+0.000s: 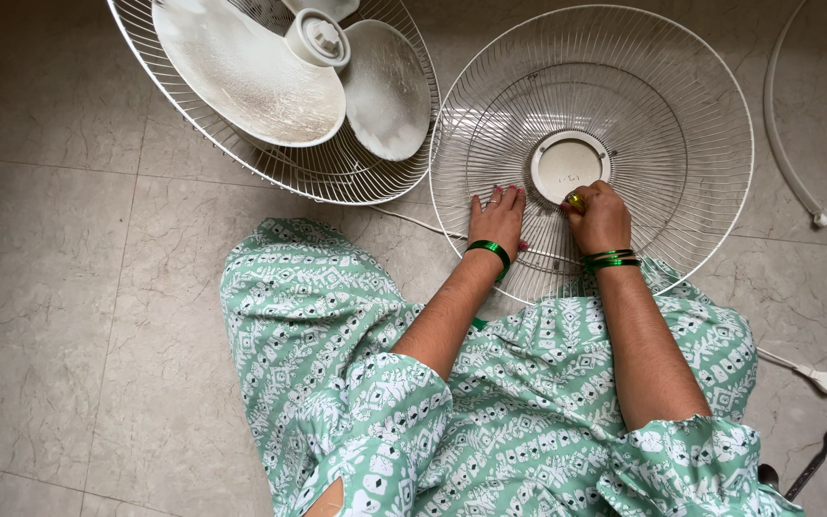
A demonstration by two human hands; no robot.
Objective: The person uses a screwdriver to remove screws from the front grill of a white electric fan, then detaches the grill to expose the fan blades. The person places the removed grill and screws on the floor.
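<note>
Tiled floor [69,287]: left hand [496,218] flat, open on wire fan guard [681,124]; right hand [599,216] beside it, fist gripping a small yellow-green piece [575,200] below the hub [569,165].

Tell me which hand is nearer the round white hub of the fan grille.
Right. The right hand grips a small yellow-green tool at the lower edge of the round white hub. The left hand lies flat on the grille wires, farther to the hub's lower left.

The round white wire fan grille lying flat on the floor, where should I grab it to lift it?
Grip the round white wire fan grille at its outer rim on the far right, coming from that open side. It lies flat, and the left hand and right hand crowd the near part beside the centre disc.
</note>
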